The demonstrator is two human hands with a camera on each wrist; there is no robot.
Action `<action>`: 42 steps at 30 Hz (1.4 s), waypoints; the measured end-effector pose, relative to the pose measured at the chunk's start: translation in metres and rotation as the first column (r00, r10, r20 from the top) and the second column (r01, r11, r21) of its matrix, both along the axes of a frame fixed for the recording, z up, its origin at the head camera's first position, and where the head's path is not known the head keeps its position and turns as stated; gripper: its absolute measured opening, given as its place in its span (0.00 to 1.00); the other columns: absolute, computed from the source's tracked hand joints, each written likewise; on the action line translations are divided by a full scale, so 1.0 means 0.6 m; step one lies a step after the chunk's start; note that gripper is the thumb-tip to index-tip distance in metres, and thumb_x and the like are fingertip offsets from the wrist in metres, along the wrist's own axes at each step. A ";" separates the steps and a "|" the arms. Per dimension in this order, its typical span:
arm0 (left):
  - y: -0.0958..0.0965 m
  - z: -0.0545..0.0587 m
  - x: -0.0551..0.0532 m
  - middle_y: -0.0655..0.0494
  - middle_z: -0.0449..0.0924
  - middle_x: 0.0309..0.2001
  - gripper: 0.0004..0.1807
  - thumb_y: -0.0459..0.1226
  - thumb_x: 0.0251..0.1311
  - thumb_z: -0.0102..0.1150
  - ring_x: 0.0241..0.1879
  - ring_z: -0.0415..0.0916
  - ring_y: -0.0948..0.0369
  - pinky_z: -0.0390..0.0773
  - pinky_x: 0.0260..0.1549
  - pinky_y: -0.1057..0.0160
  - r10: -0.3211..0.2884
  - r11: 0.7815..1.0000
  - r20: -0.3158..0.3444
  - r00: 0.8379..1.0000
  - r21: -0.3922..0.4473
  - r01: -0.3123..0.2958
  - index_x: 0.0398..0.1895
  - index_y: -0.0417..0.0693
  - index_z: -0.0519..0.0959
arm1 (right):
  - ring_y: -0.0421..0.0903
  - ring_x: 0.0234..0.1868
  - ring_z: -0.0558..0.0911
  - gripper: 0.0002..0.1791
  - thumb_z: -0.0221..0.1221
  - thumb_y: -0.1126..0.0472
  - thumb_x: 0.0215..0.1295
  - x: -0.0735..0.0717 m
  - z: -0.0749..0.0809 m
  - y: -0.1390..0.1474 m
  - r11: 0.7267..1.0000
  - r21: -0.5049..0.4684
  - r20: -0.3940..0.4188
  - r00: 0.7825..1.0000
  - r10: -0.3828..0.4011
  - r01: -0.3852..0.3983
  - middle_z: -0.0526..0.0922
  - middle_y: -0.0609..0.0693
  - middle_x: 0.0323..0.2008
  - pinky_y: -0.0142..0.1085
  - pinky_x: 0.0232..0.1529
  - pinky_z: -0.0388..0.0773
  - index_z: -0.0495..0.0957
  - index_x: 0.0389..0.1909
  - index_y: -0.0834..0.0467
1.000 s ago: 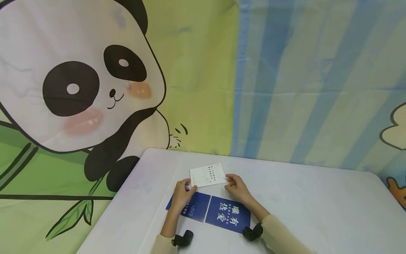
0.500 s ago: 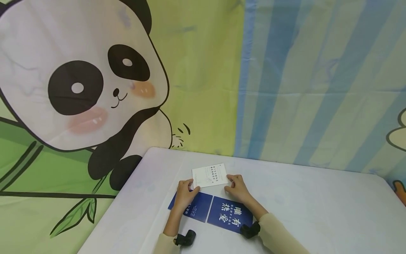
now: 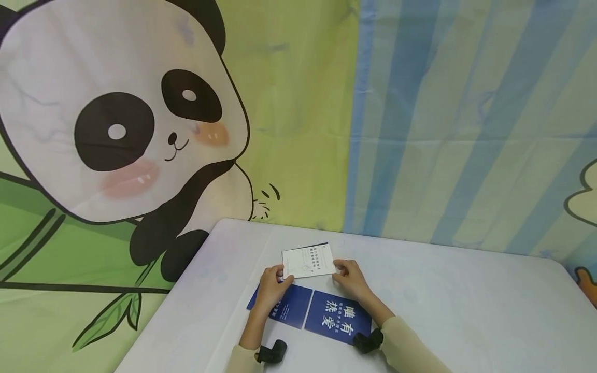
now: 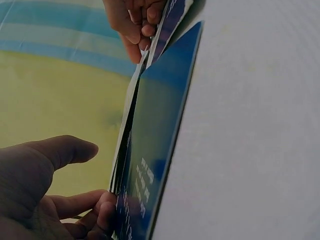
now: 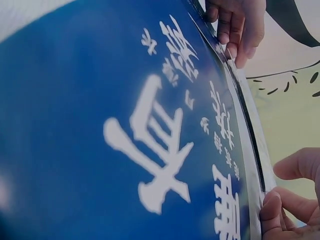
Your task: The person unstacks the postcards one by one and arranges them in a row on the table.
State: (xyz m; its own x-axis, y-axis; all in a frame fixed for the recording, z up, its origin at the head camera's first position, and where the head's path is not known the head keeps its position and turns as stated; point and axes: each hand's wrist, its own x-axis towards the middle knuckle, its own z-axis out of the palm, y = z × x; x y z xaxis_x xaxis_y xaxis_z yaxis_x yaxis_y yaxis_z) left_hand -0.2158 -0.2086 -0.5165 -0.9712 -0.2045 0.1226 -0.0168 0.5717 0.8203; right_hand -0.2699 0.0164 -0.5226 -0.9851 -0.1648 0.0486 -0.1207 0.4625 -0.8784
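A thin stack of white printed cards is between my two hands, its dark blue underside showing as a strip along the far edge. My left hand holds the stack's left edge with curled fingers. At the opposite edge, my right hand holds it by the fingertips. Both wrist views show the thumbs lifted off the cards while the fingers touch the edge. Nearer to me lie two blue cards, the left one partly hidden by my left hand, the right one bearing large white characters.
The white table stretches away to the right. Behind it hangs a printed cloth backdrop with a panda and stripes. Black wrist cameras sit on both arms, the right one overlapping the right blue card's near corner in the head view.
The stack has tilted slightly, and a dark strip now shows along its far edge. Both hands stay at its sides with little movement. The blue cards have not moved on the table.
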 end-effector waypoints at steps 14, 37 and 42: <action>0.002 0.009 0.006 0.45 0.75 0.39 0.21 0.32 0.56 0.64 0.35 0.69 0.59 0.71 0.33 0.68 -0.048 0.996 -0.011 0.999 0.076 0.048 0.51 0.28 0.77 | 0.43 0.29 0.78 0.13 0.59 0.68 0.63 0.009 -0.011 0.012 0.985 -0.153 0.016 0.997 -0.080 0.082 0.80 0.55 0.33 0.28 0.27 0.72 0.78 0.47 0.69; 0.015 0.011 0.001 0.48 0.74 0.36 0.26 0.30 0.54 0.67 0.29 0.68 0.62 0.70 0.26 0.72 -0.116 0.993 -0.036 0.993 0.031 0.117 0.56 0.26 0.73 | 0.46 0.24 0.79 0.13 0.59 0.68 0.63 0.020 0.008 0.037 0.946 -0.299 0.089 0.990 -0.106 0.128 0.80 0.56 0.33 0.31 0.22 0.75 0.76 0.48 0.68; 0.027 0.014 0.004 0.48 0.74 0.37 0.26 0.30 0.54 0.67 0.30 0.68 0.62 0.70 0.26 0.72 -0.145 0.988 -0.036 0.989 0.040 0.147 0.56 0.27 0.73 | 0.46 0.23 0.79 0.13 0.59 0.70 0.62 0.025 0.010 0.053 0.940 -0.310 0.101 0.988 -0.117 0.143 0.80 0.56 0.32 0.31 0.21 0.74 0.76 0.47 0.69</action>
State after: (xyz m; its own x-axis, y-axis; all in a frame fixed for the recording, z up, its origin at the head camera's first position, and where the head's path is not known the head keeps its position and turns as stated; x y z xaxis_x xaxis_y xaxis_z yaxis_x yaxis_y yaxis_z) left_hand -0.2135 -0.1926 -0.5081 -0.9865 -0.0664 0.1494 0.0919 0.5309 0.8424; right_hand -0.2547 0.0480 -0.5167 -0.9997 -0.0241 -0.0024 -0.0017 0.1675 -0.9859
